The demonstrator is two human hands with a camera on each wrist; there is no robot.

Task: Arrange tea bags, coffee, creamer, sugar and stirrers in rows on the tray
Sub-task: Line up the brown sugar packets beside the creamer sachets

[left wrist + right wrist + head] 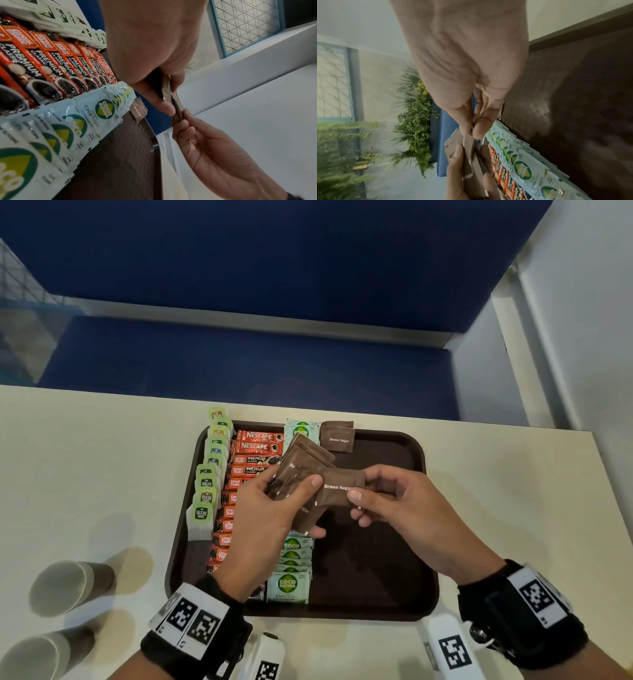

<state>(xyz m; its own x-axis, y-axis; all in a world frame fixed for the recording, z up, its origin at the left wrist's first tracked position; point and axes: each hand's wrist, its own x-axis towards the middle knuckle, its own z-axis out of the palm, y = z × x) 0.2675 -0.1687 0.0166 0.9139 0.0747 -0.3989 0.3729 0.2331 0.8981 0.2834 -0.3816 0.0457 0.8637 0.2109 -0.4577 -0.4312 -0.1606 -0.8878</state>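
Observation:
A dark brown tray (394, 583) lies on the cream table. On it run a row of green tea bags (207, 481), a row of red coffee sachets (255, 451) and a row of pale Coco sugar packets (291, 583). Two brown sugar packets (337, 436) lie at the tray's far edge. Above the tray my left hand (274, 505) grips a fanned stack of brown sugar packets (301, 463). My right hand (383, 501) pinches one brown sugar packet (339, 486) at the stack's right side, also seen edge-on in the left wrist view as the pinched packet (176, 104).
Two paper cups (68, 583) lie on their sides on the table left of the tray. The tray's right half (387, 535) is bare. A blue bench seat (239, 350) runs behind the table's far edge. A white wall stands at the right.

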